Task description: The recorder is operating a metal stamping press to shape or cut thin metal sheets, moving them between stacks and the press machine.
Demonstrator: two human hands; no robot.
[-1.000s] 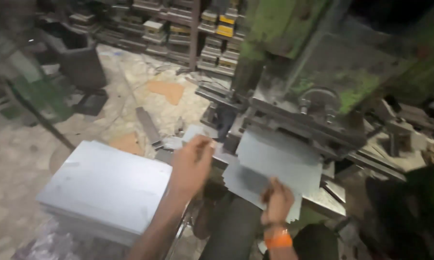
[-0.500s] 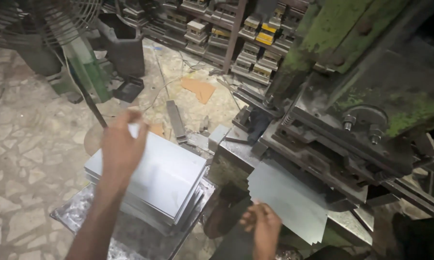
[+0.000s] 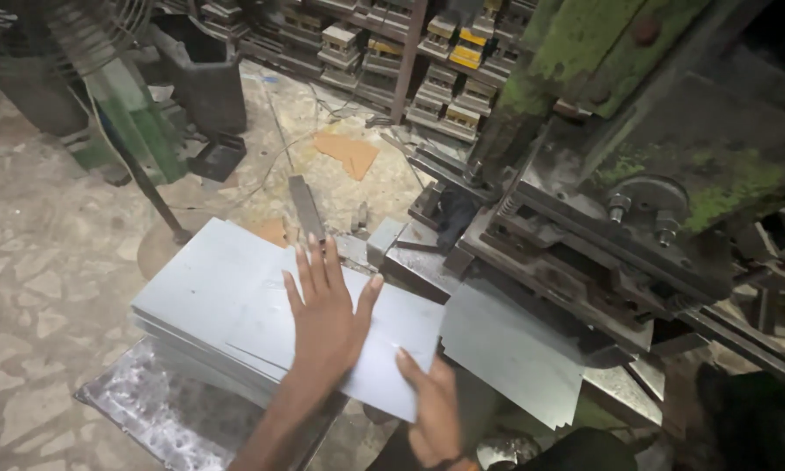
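Observation:
A stack of grey metal sheets lies on a low shiny metal stand. The top sheet is skewed out toward the right. My left hand rests flat on it with fingers spread. My right hand grips that sheet's near right edge, thumb on top. Another grey sheet lies on the bed of the green press machine, just right of my hands.
Shelves of small metal blocks line the back. A standing fan with a thin pole is at the left, beside a dark bin. A metal bar and a piece of cardboard lie on the stone floor.
My left hand has come down from above the stack's far side and lies flat on the top sheet. My right hand left the sheet in the press and took the top sheet's edge.

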